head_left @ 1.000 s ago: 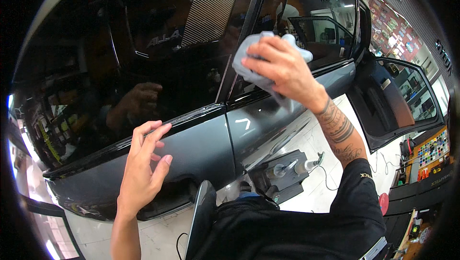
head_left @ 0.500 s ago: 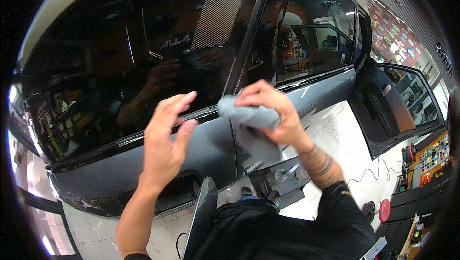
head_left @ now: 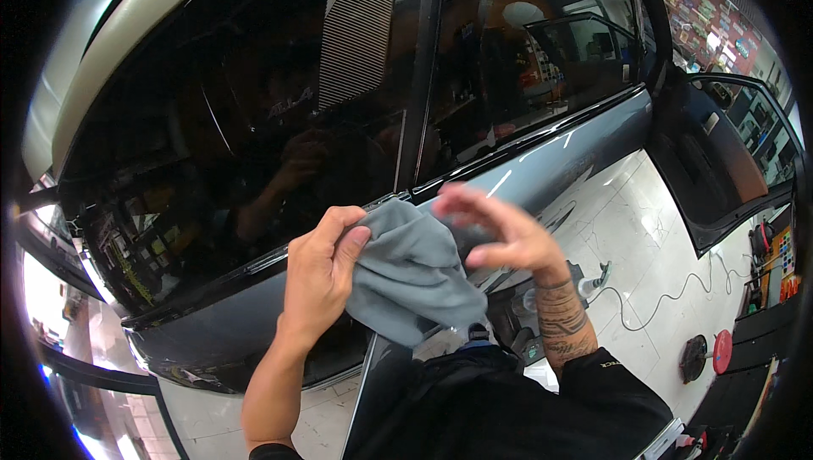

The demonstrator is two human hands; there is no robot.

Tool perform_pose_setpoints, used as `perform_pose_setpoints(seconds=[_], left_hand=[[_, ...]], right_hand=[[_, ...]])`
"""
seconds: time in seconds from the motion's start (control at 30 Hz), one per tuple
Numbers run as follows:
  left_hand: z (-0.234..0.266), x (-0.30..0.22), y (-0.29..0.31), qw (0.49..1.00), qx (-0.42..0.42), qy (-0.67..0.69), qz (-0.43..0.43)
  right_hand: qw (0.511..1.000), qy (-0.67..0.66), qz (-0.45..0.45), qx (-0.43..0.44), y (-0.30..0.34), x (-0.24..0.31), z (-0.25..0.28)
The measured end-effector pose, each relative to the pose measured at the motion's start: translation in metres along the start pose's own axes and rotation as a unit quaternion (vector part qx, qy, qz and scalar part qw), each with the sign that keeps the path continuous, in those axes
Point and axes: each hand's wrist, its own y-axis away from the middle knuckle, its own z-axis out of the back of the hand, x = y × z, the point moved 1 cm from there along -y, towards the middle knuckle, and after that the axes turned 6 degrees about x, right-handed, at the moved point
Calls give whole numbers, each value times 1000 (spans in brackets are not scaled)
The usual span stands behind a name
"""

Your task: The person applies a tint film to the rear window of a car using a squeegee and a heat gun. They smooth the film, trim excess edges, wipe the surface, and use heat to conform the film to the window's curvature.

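A crumpled grey cloth hangs from my left hand, pinched at its upper left edge between thumb and fingers. To the right of the cloth, my right hand is raised with its thumb and fingers apart and holds nothing; its fingertips are smeared by motion. Behind both hands stands the side of a dark grey car, its door panel below glossy dark side windows. The cloth covers part of the trim strip under the window.
An open car door juts out at the far right. A cable snakes over the tiled floor near a spray bottle. Red and black round pads and a bench are at right.
The grey cloth has passed from my right hand to my left and now hangs more spread out. My right hand has let go and opened. The view has shifted slightly.
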Motion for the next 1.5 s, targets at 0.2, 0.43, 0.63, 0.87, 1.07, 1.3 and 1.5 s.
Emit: perform_pose_setpoints(seconds=[0.2, 0.43, 0.63, 0.87, 1.07, 1.3, 1.5], left_hand=[[-8, -21, -28, 996, 73, 8, -50], [-51, 11, -16, 935, -31, 328, 128], [-51, 8, -42, 955, -195, 215, 64], [-14, -12, -110, 974, -82, -200, -68], [-37, -25, -128, 976, -106, -182, -63], [-55, -45, -109, 963, -58, -249, -89], [-83, -52, -68, 950, 128, -218, -184]], right_hand=[[991, 108, 76, -13, -34, 14, -25], [935, -142, 134, -297, -51, -4, -72], [975, 151, 86, -139, -56, -23, -82], [989, 118, 51, -76, -36, -35, -33], [995, 69, 42, -57, -29, -42, -17], [943, -174, 98, -267, -20, -44, -6], [926, -159, 115, -322, -43, 1, 8]])
